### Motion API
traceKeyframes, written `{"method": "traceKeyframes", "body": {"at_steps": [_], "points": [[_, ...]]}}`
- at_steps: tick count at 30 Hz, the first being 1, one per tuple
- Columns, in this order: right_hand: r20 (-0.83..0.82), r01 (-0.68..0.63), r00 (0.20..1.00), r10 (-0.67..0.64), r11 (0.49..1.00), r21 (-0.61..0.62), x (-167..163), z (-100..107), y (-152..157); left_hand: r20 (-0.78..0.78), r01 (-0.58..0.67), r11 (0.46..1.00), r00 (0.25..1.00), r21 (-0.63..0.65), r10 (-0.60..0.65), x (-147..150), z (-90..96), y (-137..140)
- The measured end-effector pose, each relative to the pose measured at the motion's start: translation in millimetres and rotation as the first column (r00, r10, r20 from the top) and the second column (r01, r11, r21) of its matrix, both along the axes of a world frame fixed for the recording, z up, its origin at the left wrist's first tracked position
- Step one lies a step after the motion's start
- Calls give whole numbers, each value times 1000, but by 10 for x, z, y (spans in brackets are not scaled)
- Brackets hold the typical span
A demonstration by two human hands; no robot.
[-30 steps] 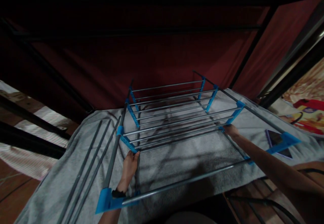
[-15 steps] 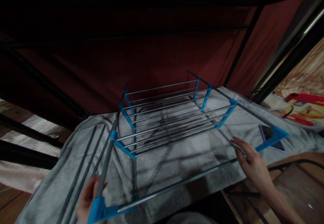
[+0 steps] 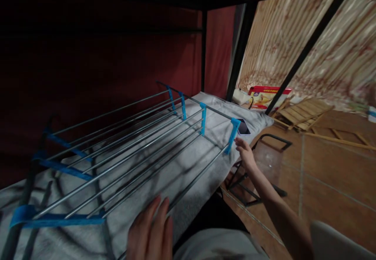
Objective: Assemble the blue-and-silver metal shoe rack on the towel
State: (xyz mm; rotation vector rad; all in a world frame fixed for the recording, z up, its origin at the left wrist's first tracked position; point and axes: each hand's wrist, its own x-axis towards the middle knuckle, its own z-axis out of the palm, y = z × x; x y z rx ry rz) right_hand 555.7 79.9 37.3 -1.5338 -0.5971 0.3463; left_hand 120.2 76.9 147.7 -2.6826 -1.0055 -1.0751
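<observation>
A rack of grey metal tubes joined by blue plastic connectors lies on a grey cloth-covered surface. At its near right corner, my right hand is beside the blue end connector, its fingers stretched out. Whether its fingertips touch that piece I cannot tell. Low in the middle, my left hand has its fingers extended over the near end of the front tube, and the thumb is hidden. The rack's near left corner lies out of view.
A phone lies on the cloth just beyond the right connector. To the right are a dark-framed stool, a red and yellow box and wooden slatted pieces on the tiled floor. Dark frame posts rise around the surface.
The view has swung to the right. My left hand has left the left side tube and come over the front tube. My right hand has moved from the lower side tube to the corner connector.
</observation>
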Motion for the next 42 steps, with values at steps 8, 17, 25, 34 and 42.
{"method": "traceKeyframes", "body": {"at_steps": [8,17,25,34,42], "points": [[239,-136,957,164,982,-131,-56,-164,79,-442,4,995,896,-98,-47,1117,-287,294],[355,-143,903,241,949,-280,46,-142,44,-576,-42,979,813,-200,-83,1186,-391,299],[387,-123,889,243,943,-309,34,-117,30,-573,-56,977,816,-205,-73,1167,-472,330],[388,-156,879,277,936,-314,17,-76,9,-591,-81,959,801,-271,-99,1197,-431,280],[394,-109,885,246,935,-337,29,-54,30,-540,-73,944,833,-321,-119,1200,-402,299]]}}
